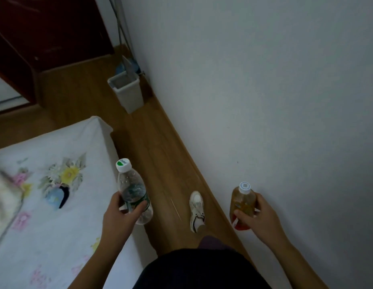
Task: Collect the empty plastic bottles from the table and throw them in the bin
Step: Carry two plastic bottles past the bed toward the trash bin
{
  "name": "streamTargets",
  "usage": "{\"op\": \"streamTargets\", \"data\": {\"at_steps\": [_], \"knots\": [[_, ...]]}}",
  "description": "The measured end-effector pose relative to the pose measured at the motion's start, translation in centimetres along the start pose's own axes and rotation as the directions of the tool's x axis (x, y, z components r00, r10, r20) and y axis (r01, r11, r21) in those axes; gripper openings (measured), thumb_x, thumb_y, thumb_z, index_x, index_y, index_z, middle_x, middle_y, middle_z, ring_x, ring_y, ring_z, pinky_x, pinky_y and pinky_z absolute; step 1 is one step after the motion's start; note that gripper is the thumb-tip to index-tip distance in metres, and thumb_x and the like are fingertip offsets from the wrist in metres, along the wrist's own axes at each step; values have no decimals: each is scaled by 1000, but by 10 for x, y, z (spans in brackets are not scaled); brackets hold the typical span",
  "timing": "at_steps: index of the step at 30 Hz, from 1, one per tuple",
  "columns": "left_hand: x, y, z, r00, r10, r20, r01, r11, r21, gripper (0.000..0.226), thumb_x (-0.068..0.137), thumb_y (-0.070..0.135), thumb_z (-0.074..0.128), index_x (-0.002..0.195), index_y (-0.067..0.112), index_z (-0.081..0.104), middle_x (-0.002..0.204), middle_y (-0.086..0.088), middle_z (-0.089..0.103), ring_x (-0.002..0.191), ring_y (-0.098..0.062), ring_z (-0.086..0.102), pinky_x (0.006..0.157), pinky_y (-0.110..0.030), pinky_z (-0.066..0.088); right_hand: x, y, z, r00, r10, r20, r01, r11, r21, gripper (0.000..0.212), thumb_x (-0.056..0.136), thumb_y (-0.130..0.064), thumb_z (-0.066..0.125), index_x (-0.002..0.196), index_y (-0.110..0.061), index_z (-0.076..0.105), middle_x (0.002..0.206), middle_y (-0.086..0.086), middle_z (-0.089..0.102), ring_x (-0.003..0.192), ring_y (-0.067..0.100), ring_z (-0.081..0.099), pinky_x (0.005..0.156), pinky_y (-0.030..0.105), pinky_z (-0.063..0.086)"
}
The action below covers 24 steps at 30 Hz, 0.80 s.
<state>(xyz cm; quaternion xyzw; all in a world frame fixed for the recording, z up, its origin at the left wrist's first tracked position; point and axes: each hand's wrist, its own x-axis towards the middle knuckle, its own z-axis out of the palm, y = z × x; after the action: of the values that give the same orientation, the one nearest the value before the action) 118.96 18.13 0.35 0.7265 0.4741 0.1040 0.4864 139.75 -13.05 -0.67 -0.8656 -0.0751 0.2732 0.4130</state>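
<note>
Scene: A person stands on a strip of wooden floor [160, 155] with a bottle in each hand, facing the bin [131, 99] ahead by the white wall [264, 80].
Left hand [121, 213]: fingers and thumb curled round the lower body of a clear bottle [132, 189], white cap up, well short of the bin.
Right hand [259, 213]: wrapped round an amber bottle [242, 202], white cap up, equally far from the bin, on the wall side.
Bin: pale and open-topped, with thin poles [121, 36] leaning behind it.
Progress: Both bottles appear collected. By these signs, the approach to the bin and the drop remain to be done.
Hard to make out: The bin's inside is in shadow, so its contents cannot be told. The flowered cloth [62, 205], on the side away from the wall, runs out of frame, so any bottles left there go unseen. A pale bundle [4, 197] at that edge is blurred. Whether the amber bottle is tinted or holds liquid is unclear.
</note>
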Motion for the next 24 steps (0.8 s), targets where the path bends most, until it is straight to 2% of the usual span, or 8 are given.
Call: {"op": "streamTargets", "data": {"at_steps": [5, 9, 12, 16, 18, 20, 22, 24], "knots": [[73, 28, -1, 987, -79, -141, 77, 997, -19, 62, 81, 29, 82, 135, 13, 56, 128, -5, 68, 101, -16, 64, 81, -29, 52, 124, -67, 14, 992, -61, 107, 57, 998, 36, 50, 71, -32, 88, 104, -51, 55, 108, -17, 68, 103, 4, 64, 94, 46, 57], [118, 52, -2, 948, -172, -270, 152, 984, -91, 59, 80, 28, 83, 132, 14, 58, 124, -5, 69, 98, -16, 65, 82, -37, 56, 215, -142, 40, 962, -130, 239, 121, 991, 50, 60, 53, -57, 87, 105, -47, 59, 109, -16, 70, 104, 7, 67, 95, 48, 57], [144, 62, -9, 899, -258, -353, 214, 964, -158, 60, 77, 33, 85, 129, 17, 59, 119, -1, 70, 96, -14, 67, 81, -35, 54, 271, -208, 70, 907, -216, 361, 207, 976, 63, 60, 55, -58, 85, 107, -47, 57, 111, -20, 67, 106, 5, 65, 97, 44, 56], [178, 67, -29, 807, -380, -453, 279, 920, -275, 68, 70, 47, 83, 128, 21, 60, 116, 3, 70, 101, -18, 67, 88, -41, 54, 330, -288, 115, 830, -290, 476, 308, 950, 42, 100, 41, -84, 75, 126, -34, 57, 120, -13, 68, 113, 12, 65, 99, 44, 55], [200, 65, -40, 761, -428, -488, 300, 899, -320, 69, 65, 51, 81, 126, 23, 61, 114, 5, 71, 103, -17, 67, 90, -44, 55, 356, -320, 140, 807, -307, 505, 330, 943, 47, 97, 44, -79, 79, 126, -33, 57, 122, -12, 67, 115, 12, 64, 101, 45, 54], [229, 62, -53, 727, -462, -507, 310, 881, -359, 60, 70, 42, 84, 123, 23, 62, 111, 3, 71, 105, -19, 66, 89, -44, 54, 380, -348, 166, 776, -310, 549, 354, 935, 28, 99, 45, -77, 79, 129, -32, 56, 125, -11, 66, 118, 14, 62, 102, 47, 53], [263, 58, -68, 706, -489, -513, 322, 866, -382, 50, 78, 26, 85, 123, 19, 62, 111, -1, 71, 106, -22, 66, 86, -41, 52, 405, -373, 191, 766, -293, 571, 364, 931, -10, 110, 38, -88, 71, 132, -33, 54, 128, -9, 64, 121, 16, 60, 103, 47, 52], [301, 57, -84, 699, -497, -514, 323, 861, -393, 49, 81, 20, 83, 125, 15, 63, 112, -3, 70, 106, -22, 64, 83, -36, 49, 428, -394, 211, 764, -286, 578, 362, 932, -18, 102, 38, -88, 71, 126, -39, 54, 127, -10, 64, 120, 16, 60, 102, 48, 53]]}}
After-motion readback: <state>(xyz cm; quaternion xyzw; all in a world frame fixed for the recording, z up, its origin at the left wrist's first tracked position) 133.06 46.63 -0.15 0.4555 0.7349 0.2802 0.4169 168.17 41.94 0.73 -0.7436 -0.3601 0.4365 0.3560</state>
